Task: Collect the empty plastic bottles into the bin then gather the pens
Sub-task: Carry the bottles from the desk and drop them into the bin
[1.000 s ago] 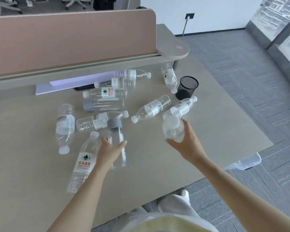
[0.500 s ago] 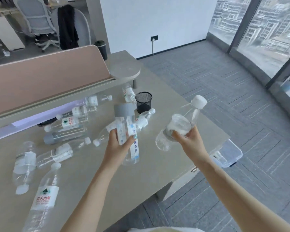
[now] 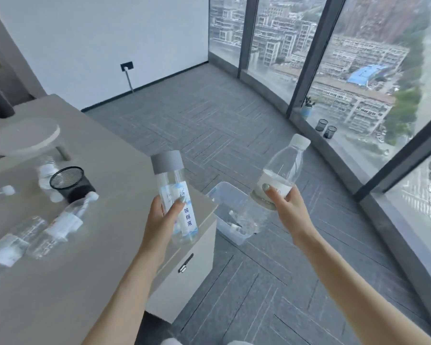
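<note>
My left hand (image 3: 159, 221) grips a clear bottle with a grey cap (image 3: 176, 195), held upright over the desk's right corner. My right hand (image 3: 288, 207) holds a clear bottle with a white cap (image 3: 283, 173), tilted up to the right, above the floor. Between and below them a clear plastic bin (image 3: 225, 197) stands on the carpet beside the desk, with a few bottles inside. Several more empty bottles (image 3: 57, 226) lie on the desk (image 3: 60, 282) at the left. No pens are visible.
A black mesh cup (image 3: 69, 184) stands on the desk near the lying bottles. A drawer unit (image 3: 184, 267) sits under the desk corner. Two small mesh cups (image 3: 326, 128) and a potted plant (image 3: 306, 108) stand on the window ledge. Grey carpet spreads to the right.
Both hands lifted their bottles off the desk and carried them right, toward the bin on the floor. My view swung right, away from the desk toward the windows.
</note>
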`<act>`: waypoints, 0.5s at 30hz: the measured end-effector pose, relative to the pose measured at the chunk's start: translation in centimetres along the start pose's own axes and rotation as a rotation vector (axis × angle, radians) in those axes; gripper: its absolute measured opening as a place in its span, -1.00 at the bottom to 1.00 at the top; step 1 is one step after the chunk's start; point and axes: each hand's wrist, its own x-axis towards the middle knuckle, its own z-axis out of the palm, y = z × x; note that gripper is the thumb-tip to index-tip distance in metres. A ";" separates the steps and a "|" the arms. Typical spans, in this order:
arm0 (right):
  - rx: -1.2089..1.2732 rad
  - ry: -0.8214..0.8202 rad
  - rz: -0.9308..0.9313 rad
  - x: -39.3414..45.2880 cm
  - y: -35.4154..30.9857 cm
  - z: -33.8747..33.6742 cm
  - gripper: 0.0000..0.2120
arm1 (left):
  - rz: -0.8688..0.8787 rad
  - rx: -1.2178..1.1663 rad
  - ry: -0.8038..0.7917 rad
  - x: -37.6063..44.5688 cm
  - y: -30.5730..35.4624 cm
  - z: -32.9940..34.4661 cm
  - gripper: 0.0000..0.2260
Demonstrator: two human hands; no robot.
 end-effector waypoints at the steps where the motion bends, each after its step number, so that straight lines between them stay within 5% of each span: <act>1: -0.002 0.025 0.002 0.6 0.2 -1.2 -0.68 | -0.006 -0.003 -0.027 0.5 -0.1 1.2 -0.74; 11: 0.014 0.100 0.076 7.0 2.5 -5.7 -0.60 | -0.110 0.034 -0.105 7.8 -1.3 9.6 -0.82; 15: 0.016 0.154 0.096 11.0 2.5 -5.9 -0.61 | -0.122 0.070 -0.111 12.7 -1.1 11.7 -0.60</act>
